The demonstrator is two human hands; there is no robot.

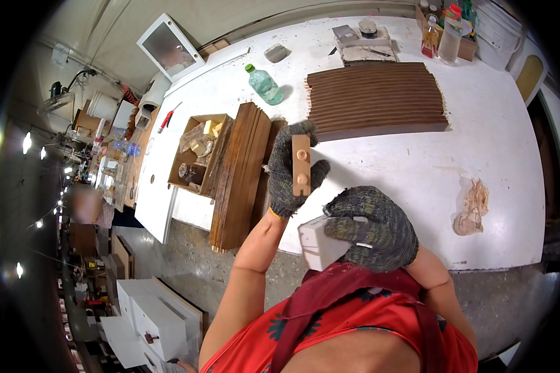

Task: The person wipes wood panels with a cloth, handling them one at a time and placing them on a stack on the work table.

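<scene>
My left hand (pixel 282 169), in a dark grey knitted glove, is closed around a light brown wooden piece (pixel 302 166). Two round, dowel-like spots show on the face turned up toward me; how far the piece extends below is hidden. My right hand (pixel 382 231), gloved the same way, grips a white block (pixel 319 244) with faint brown streaks, close to my apron at the table's near edge. The block and the wooden piece are apart. Just left of my left hand lies a stack of long brown wooden strips (pixel 238 177).
Beyond my hands, many dark brown strips (pixel 373 99) lie side by side on the white table (pixel 379 161). A cardboard box (pixel 182 181) of scraps stands left, near a green-capped bottle (pixel 264 86). A crumpled cloth (pixel 473 208) lies right; bottles (pixel 449 40) stand at the far right.
</scene>
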